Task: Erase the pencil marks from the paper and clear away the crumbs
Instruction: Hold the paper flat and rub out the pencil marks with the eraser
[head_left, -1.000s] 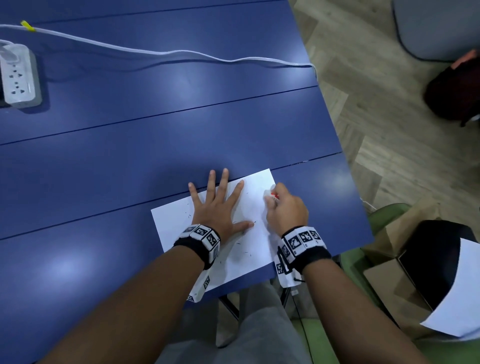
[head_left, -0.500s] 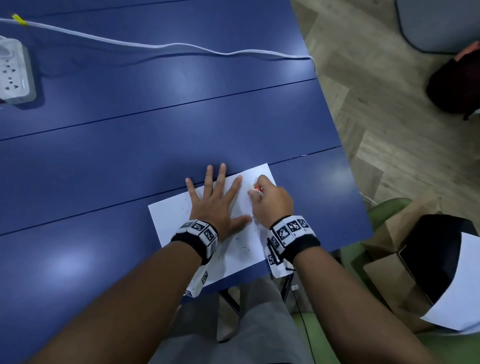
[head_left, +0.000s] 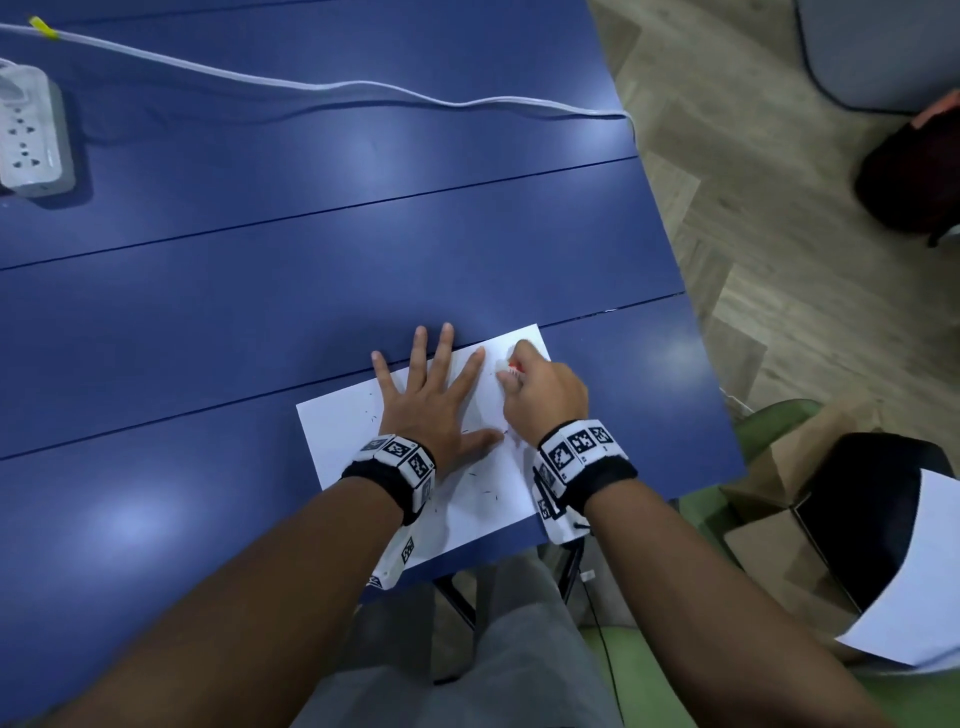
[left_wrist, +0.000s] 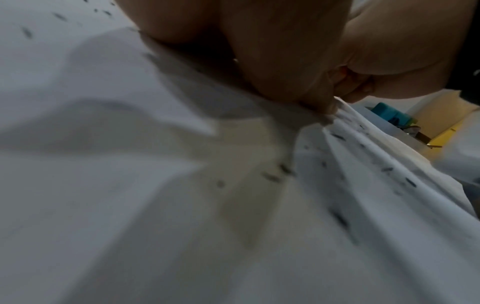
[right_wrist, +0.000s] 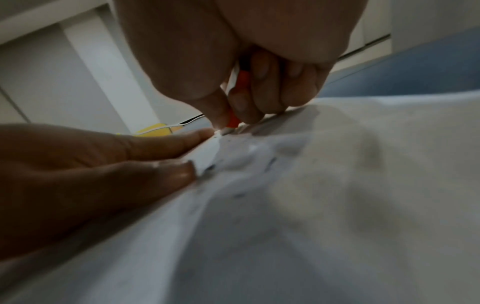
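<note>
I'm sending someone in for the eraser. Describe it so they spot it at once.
On the blue table, find the white paper at the near edge. At its far right corner, the right hand pinches the eraser: small, white-tipped, orange-sleeved.

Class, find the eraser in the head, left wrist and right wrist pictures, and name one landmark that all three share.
Head: the eraser is right of centre, pinched in the right hand near the paper's far right corner.
Left wrist: only an orange sliver shows, upper right, between curled fingers.
Right wrist: upper centre, orange and white, tip on the paper.
Shared landmark: the left hand's thumb lying flat on the paper.
</note>
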